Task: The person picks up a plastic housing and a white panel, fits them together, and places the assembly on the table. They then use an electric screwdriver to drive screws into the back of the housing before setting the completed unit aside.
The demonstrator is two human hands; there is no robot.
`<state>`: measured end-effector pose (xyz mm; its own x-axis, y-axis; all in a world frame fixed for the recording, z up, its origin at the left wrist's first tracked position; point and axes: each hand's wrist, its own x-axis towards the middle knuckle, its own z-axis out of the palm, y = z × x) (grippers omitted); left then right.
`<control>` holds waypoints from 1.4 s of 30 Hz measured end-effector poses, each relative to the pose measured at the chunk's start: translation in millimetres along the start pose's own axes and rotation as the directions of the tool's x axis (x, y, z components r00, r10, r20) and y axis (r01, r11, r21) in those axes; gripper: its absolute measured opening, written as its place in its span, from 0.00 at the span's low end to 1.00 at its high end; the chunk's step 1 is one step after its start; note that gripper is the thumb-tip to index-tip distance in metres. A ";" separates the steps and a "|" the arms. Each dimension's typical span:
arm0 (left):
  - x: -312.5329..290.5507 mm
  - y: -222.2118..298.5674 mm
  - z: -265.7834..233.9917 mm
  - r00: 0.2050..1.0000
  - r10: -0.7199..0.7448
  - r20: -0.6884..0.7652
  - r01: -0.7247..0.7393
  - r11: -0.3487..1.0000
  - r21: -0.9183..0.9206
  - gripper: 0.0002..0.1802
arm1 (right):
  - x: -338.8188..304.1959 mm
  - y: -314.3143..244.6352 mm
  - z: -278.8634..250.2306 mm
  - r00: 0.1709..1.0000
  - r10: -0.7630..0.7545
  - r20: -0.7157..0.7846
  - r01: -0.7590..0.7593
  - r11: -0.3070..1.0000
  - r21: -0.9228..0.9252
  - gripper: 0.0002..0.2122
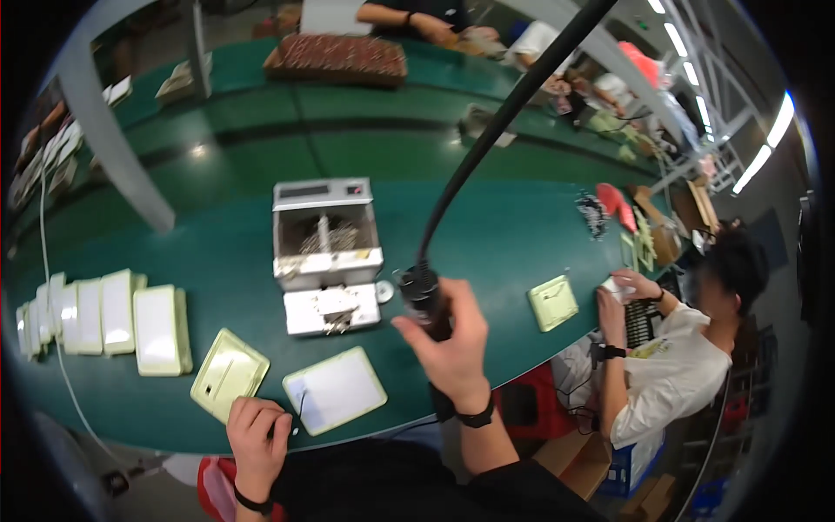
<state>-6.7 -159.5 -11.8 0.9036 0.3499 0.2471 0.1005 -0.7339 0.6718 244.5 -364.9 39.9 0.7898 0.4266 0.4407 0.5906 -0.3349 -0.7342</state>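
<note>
My right hand (461, 348) is wrapped round a black electric screwdriver (421, 296), whose thick cable rises toward the top of the view. Just left of it stands a white screw feeder (326, 271) with a heap of small screws in its tray. My left hand (258, 439) has its fingers curled at the table's near edge, by the lower edge of a pale green plastic housing (230, 370); whatever they hold is hidden. Between my hands a white panel with a pale green rim (341, 396) lies flat, a short dark strand on its left part.
Stacked white-and-green panels (161, 331) line the table's left side. Another green housing (554, 303) lies to the right, near a seated co-worker (674, 365) handling a white piece. A reddish-brown tray (337, 59) stands on the far bench. A grey post (117, 148) rises at left.
</note>
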 end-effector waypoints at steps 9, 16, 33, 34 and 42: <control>4.7 6.0 18.7 0.986 -0.013 0.164 -0.024 0.975 0.222 0.43 | -24.6 -19.3 -7.4 0.764 -0.605 -0.222 0.613 0.789 -0.040 0.27; 9.9 2.1 22.7 0.990 0.008 0.141 -0.035 0.980 0.196 0.41 | -58.1 -25.5 59.7 0.765 -0.358 0.536 0.368 0.925 0.092 0.15; 13.7 -0.9 24.3 0.973 0.101 0.207 -0.142 0.971 0.194 0.41 | -69.3 -11.7 73.9 0.721 -0.291 0.629 0.441 0.893 -0.092 0.14; 14.5 -0.9 24.6 0.972 0.105 0.211 -0.147 0.970 0.195 0.41 | -69.5 -11.6 74.5 0.723 -0.278 0.632 0.421 0.903 -0.086 0.14; 14.9 -3.0 26.0 0.974 0.109 0.199 -0.147 0.971 0.190 0.40 | -68.1 -13.7 75.1 0.730 -0.309 0.610 0.479 0.867 -0.135 0.11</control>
<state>17.3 -167.2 -28.3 0.9738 0.1454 0.1747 0.0438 -0.8744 0.4833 170.2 -326.3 -18.9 0.2931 0.9272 0.2331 0.9130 -0.1991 -0.3561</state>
